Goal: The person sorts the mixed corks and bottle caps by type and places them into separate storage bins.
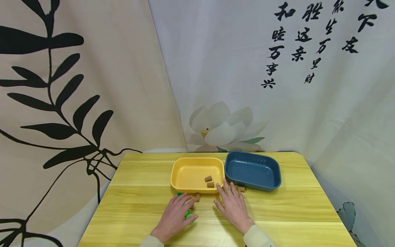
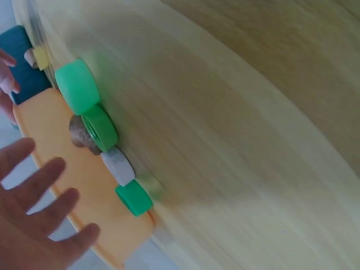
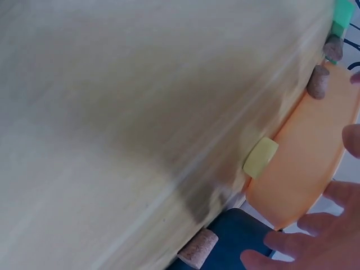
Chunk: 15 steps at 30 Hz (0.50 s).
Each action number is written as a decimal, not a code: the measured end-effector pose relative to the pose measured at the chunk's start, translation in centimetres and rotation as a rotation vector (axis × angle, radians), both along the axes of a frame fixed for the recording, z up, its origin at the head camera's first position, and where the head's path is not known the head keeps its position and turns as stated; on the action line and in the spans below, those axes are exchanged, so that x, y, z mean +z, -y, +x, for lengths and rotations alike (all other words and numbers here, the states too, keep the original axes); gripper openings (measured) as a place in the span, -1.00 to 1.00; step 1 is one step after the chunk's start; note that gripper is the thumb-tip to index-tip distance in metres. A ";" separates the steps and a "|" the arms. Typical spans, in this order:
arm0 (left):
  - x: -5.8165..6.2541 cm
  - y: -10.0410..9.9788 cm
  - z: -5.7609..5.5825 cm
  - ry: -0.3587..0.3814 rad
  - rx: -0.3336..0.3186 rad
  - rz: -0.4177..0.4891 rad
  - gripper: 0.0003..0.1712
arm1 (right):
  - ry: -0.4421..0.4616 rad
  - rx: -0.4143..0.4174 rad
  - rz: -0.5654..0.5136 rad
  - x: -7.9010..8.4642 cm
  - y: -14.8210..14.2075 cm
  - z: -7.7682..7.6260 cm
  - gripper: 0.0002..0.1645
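My left hand (image 1: pixel 176 215), fingers spread, hovers over a row of bottle caps in front of the yellow tray (image 1: pixel 176 188). In the left wrist view the row has a large green cap (image 2: pixel 77 87), a green ring-like cap (image 2: pixel 100 128), a white cap (image 2: pixel 118 166) and a small green cap (image 2: pixel 134 198), with brown corks (image 2: pixel 84 135) beside them. My right hand (image 1: pixel 232 207) reaches with spread fingers toward the gap between the trays, holding nothing. Near its fingertips lies a cork (image 1: pixel 241 189). A pale yellow cap (image 3: pixel 260 157) shows in the right wrist view.
Two corks (image 1: pixel 209 181) lie inside the yellow tray at its right end. A dark blue tray (image 1: pixel 274 183) stands right of it, set at a slight angle. The wooden table (image 1: pixel 296 212) ends at a printed cloth backdrop (image 1: pixel 166 130).
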<state>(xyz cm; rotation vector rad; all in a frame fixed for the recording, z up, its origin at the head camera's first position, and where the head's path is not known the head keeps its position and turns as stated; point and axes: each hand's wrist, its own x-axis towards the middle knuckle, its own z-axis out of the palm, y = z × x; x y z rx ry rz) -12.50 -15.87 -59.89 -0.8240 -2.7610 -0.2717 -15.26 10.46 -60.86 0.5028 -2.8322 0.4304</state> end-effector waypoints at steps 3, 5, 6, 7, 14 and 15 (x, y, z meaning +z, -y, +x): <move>-0.2 -0.5 -0.1 0.059 0.039 -0.012 -0.34 | 0.006 0.005 -0.004 0.0 0.0 0.0 -0.22; -0.4 -0.7 -0.2 0.070 0.060 -0.016 -0.38 | 0.003 0.006 -0.005 -0.1 -0.1 -0.1 -0.22; -0.5 -0.8 -0.3 0.070 0.069 -0.019 -0.41 | 0.003 0.007 -0.006 -0.2 -0.1 -0.1 -0.23; -0.5 -0.9 -0.3 0.064 0.078 -0.023 -0.45 | 0.002 0.008 -0.009 -0.2 -0.1 -0.1 -0.23; -1.2 -1.5 -1.0 0.011 0.106 -0.064 -0.61 | 0.013 0.008 -0.023 0.0 -0.1 0.0 -0.23; -1.3 -1.6 -1.1 -0.004 0.108 -0.073 -0.60 | 0.013 0.006 -0.021 0.0 -0.1 0.0 -0.23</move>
